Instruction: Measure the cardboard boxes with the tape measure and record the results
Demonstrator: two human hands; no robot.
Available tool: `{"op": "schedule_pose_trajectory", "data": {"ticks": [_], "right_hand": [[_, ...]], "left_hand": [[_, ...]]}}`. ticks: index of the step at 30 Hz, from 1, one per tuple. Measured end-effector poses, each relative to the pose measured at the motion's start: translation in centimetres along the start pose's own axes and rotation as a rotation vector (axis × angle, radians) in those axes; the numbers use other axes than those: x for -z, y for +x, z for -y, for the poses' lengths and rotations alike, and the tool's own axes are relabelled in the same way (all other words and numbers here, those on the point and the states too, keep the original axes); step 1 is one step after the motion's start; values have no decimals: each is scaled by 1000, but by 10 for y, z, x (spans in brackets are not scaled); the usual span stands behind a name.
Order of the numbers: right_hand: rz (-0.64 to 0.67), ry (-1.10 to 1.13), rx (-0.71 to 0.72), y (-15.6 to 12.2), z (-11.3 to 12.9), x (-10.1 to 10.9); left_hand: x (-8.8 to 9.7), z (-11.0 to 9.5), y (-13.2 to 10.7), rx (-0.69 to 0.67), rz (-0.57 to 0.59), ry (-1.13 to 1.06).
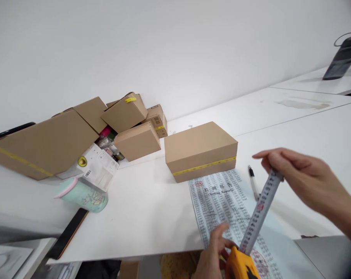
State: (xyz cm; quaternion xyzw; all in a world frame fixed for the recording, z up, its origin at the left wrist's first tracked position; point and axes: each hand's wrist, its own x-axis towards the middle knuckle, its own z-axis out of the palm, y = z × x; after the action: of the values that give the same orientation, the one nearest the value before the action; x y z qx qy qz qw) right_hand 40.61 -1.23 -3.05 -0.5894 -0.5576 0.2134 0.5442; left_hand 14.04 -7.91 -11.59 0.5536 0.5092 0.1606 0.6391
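A: Where is the left hand point(208, 255)?
B: Near, just right of the middle, cut off by the bottom of the view. Its fingers point(218, 231) are bent into a grip; one stands raised, its tip blurred.
A: And the right hand point(304, 174)?
B: Farther off and to the right, well apart from the left one. It makes a tight pinch, with one extended finger point(261, 155) pointing left.
A: Its arm?
B: The right wrist point(345, 211) is bare and slopes nearer toward the right edge.
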Motion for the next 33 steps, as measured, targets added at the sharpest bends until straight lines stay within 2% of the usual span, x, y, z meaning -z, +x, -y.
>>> {"op": "schedule_pose_trajectory", "data": {"ticks": [2,5,7,9,12,14,16,18,20,23,25,27,28,30,33], "right_hand": [[132,19,79,-30,-5,-14],[295,29,316,-65,-12,-35],[296,-31,384,-71,-21,-41],[185,-185,261,-60,-38,-39],[39,-524,-70,-30,-72,-31],[91,-673,-165,-13,-91,-28],[174,-743,-166,-3,-104,-28],[236,-738,-138,0,-109,-28],[267,-659,-144,-2,-109,-23],[239,-334,-272,-8,-106,-4],[208,3,-347,-16,-106,13],[176,239,-368,-25,-107,27],[155,283,-379,-30,-108,31],[113,277,-396,-39,-108,34],[-41,196,-345,-46,-102,26]], "left_hand": [[-6,-6,-1,-51,-68,-21],[-7,-22,-5,-200,-126,28],[0,-36,-5,-263,-148,82],[12,-51,2,-314,-185,198],[31,-69,29,-456,-261,543],[41,-76,54,-537,-294,806],[46,-80,79,-562,-318,1031],[49,-81,98,-568,-336,1161],[49,-80,111,-575,-354,1199],[42,-72,115,-605,-389,1220],[31,-64,111,-707,-344,1223],[19,-56,107,-803,-188,1197],[14,-52,106,-811,-83,1180],[8,-49,107,-736,95,1152],[8,-52,117,-604,196,1132]]}}
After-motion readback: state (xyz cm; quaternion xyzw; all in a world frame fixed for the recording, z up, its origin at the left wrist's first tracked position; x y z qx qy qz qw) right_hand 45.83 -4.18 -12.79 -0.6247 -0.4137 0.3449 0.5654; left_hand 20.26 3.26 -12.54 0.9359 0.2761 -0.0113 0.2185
